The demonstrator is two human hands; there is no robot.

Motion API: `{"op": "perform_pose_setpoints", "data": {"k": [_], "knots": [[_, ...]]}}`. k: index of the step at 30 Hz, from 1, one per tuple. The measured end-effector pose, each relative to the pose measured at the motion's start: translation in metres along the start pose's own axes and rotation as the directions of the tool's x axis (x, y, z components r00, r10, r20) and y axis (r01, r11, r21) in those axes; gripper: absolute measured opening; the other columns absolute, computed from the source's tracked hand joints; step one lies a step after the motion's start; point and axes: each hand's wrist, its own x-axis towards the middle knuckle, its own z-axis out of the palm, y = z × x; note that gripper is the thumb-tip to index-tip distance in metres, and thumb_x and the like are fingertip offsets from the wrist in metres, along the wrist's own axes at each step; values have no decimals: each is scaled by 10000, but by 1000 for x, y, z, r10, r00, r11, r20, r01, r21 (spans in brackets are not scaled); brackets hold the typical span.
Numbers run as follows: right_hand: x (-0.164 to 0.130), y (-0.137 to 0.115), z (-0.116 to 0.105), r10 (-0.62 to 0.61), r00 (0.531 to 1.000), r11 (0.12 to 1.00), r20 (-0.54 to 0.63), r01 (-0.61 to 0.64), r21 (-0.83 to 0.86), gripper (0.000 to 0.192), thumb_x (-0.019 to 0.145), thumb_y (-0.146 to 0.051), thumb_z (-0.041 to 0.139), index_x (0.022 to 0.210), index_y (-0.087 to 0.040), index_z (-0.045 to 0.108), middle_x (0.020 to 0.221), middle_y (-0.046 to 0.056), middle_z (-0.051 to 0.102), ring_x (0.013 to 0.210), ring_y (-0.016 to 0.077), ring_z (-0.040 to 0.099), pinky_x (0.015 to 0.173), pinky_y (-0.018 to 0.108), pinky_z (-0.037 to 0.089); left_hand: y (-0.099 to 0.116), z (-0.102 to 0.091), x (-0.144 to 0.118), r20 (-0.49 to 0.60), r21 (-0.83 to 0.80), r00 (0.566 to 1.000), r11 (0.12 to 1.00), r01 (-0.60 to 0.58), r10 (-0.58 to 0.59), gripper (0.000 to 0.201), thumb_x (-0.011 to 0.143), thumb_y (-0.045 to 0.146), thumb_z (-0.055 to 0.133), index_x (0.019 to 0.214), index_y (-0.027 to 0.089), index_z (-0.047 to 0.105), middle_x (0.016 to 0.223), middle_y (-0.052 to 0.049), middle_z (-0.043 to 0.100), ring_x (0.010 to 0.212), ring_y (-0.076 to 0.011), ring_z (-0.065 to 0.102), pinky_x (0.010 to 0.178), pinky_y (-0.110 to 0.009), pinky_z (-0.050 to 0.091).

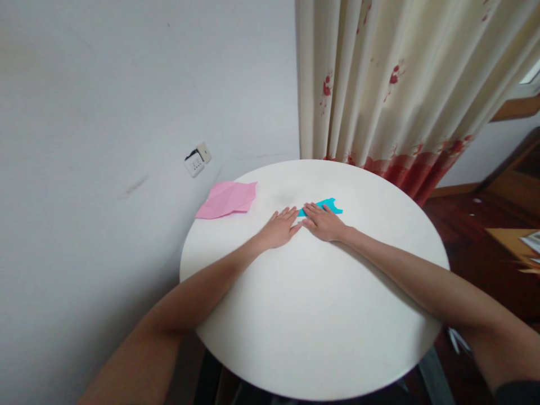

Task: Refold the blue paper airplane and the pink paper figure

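1. White and round, the table spreads beneath the fingers of both hands, its far edge beyond the fingertips and its widest bare part on the near side of them.
2. Past the fingers and off to their left stands a pale wall with a white socket and a smaller beige plate touching it.
3. Beyond the fingers and to their right hangs a cream curtain with red flower marks and a red lower band.
4. Farther to the right of the fingers, well apart from them, dark reddish floor shows past the table's rim.
5. Blue paper lies under the right hand; its notched end sticks out to the right of those fingers, and a small corner shows to their left.
6. The right fingers are straight and flat, laid over the paper palm down, grasping nothing.
7. The left hand also rests palm down, fingers extended and loose, thumb apart, holding nothing. Its fingertips reach the blue corner; whether they touch it I cannot tell.
8. Pink paper, creased, lies to the left of the left fingers, apart from them.
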Motion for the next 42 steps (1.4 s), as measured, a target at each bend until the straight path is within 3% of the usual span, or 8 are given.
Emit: {"op": "perform_pose_setpoints", "data": {"k": [5, 13, 21, 24, 27, 30, 37, 42], "knots": [[0, 15, -3, 174, 984, 984, -50, -175, -34, 606, 1037, -483, 214, 1498, -130, 388, 1587, 149, 340, 1473, 307, 283, 1169, 555, 237, 1, -2, -1, 8, 8, 1000, 1000, -9, 9, 599, 1037, 471, 257, 1557, 174, 259, 1640, -96, 203, 1520, -256, 172, 1200, -507, 195], [4, 31, 5, 420, 888, 905, -187, -424, 19, 663, 1028, -484, 228, 1479, -20, 371, 1569, 235, 332, 1468, 350, 269, 1163, 597, 193, 1, -4, -2, 21, 15, 1000, 1000, -7, 7, 605, 1038, 482, 243, 1557, 171, 257, 1642, -105, 193, 1521, -261, 166, 1202, -491, 189], [0, 1, 3, 130, 900, 979, -417, -182, -88, 637, 1029, -479, 271, 1520, -80, 341, 1622, 193, 224, 1522, 308, 90, 1189, 603, 3, 0, -2, 0, 4, -16, 1000, 1000, -14, 14, 600, 1034, 477, 275, 1555, 181, 262, 1641, -90, 205, 1518, -262, 175, 1200, -514, 188], [0, -6, 2, 54, 930, 992, -364, -91, -87, 651, 1028, -483, 285, 1535, -76, 315, 1629, 186, 203, 1524, 299, 89, 1199, 584, 39, -1, -1, 1, -3, -26, 1000, 1000, -14, 14, 600, 1032, 481, 283, 1553, 183, 271, 1639, -87, 214, 1519, -258, 174, 1202, -515, 183], [0, -5, 4, -55, 982, 998, -180, 49, -33, 654, 1031, -494, 264, 1538, -85, 321, 1613, 176, 257, 1509, 287, 183, 1199, 526, 171, -1, -1, 2, -6, -33, 1000, 999, -13, 13, 596, 1035, 473, 277, 1556, 183, 265, 1637, -86, 219, 1517, -255, 181, 1203, -515, 183], [1, -2, 5, -84, 995, 996, -50, 84, -4, 658, 1037, -499, 225, 1524, -76, 352, 1595, 180, 300, 1490, 301, 243, 1184, 523, 223, -1, 0, 2, -10, -34, 1000, 999, -14, 14, 590, 1039, 473, 261, 1555, 187, 269, 1636, -86, 222, 1514, -259, 192, 1199, -522, 190], [1, 6, 2, 49, 997, 997, -52, -52, -59, 639, 1040, -499, 200, 1506, -100, 381, 1587, 178, 327, 1482, 311, 262, 1165, 523, 254, -1, 0, 1, -15, -30, 1000, 999, -18, 18, 588, 1035, 469, 297, 1549, 184, 281, 1633, -92, 230, 1513, -267, 197, 1196, -521, 196], [3, 27, 4, 245, 965, 966, -90, -251, -64, 640, 1033, -501, 226, 1493, -85, 385, 1581, 198, 330, 1467, 336, 287, 1159, 549, 249, 0, -2, -1, 1, -26, 1000, 1000, -14, 14, 592, 1037, 456, 293, 1551, 164, 277, 1637, -103, 211, 1514, -274, 189, 1199, -511, 185]]}}
